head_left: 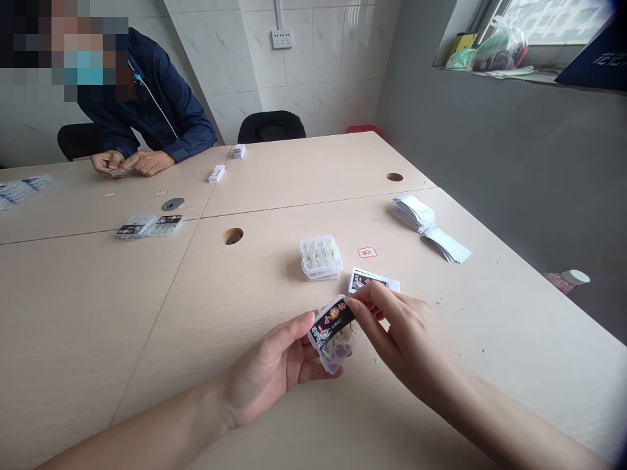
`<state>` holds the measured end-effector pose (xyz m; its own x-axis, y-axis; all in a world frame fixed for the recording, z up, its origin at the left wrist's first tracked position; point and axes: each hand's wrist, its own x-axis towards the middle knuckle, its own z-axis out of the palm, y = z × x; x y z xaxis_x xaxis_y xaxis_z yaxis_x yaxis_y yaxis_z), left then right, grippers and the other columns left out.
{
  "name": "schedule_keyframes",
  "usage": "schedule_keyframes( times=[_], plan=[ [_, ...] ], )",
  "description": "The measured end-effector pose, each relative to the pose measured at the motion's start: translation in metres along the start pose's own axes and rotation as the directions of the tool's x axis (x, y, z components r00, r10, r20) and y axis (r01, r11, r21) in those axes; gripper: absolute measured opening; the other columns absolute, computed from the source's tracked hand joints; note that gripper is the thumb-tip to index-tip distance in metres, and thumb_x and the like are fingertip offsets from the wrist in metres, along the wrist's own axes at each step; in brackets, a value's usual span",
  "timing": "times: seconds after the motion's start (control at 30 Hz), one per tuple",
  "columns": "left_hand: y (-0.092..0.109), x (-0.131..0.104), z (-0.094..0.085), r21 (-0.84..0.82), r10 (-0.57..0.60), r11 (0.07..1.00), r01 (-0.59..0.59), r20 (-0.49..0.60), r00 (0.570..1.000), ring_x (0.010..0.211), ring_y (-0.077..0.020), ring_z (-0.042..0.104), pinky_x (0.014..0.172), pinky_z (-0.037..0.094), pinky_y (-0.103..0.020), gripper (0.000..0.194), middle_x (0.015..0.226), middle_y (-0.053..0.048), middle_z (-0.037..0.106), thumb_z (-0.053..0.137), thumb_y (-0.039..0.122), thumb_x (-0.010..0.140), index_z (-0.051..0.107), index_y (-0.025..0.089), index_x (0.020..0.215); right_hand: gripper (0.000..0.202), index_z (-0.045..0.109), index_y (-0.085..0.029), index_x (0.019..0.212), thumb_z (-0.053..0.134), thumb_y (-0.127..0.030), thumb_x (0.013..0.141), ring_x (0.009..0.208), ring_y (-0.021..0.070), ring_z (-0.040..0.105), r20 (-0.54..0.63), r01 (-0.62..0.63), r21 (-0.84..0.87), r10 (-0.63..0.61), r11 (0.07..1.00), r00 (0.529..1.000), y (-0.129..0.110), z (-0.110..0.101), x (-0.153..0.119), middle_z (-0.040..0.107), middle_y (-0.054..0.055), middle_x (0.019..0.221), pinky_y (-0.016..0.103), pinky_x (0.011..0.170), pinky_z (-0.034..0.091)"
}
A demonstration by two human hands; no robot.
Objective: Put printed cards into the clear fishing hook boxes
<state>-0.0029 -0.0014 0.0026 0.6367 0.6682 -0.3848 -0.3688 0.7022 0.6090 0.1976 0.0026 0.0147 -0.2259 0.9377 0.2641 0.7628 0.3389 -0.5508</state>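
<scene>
Now, left hand (267, 372) grip holding clear hook box (333, 334) (hooks inside), right hand (396, 326) grip pinching its label (337, 318)

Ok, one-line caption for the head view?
Left hand holds a small clear box while right hand fits a printed label; a co-worker sits opposite.

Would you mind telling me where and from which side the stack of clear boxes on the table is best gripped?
Probably the stack of clear boxes is best gripped by its two short side walls, coming straight down from above. It lies flat and squat on the table, with open space on all sides; its lid is wide and smooth, and the side walls give opposing flat faces.
</scene>
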Motion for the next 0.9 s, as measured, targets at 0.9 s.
schedule_keyframes(
  times=[0.9],
  plan=[
    [-0.0005,0.0014,-0.0026,-0.032,0.024,0.999,-0.024,-0.011,1.0,0.102,-0.0223,0.058,0.091,0.047,-0.041,0.039,0.124,-0.014,0.062,0.038,0.032,0.099,0.057,0.013,0.127,0.016,0.051,-0.022,0.081,0.045,-0.029,0.094,0.051,0.0105,0.046,0.031,0.011,0.039,-0.012,0.999,0.999,0.0007,-0.0002,-0.0022,0.058,-0.003,0.065,0.023,0.049,0.032]
  ],
)
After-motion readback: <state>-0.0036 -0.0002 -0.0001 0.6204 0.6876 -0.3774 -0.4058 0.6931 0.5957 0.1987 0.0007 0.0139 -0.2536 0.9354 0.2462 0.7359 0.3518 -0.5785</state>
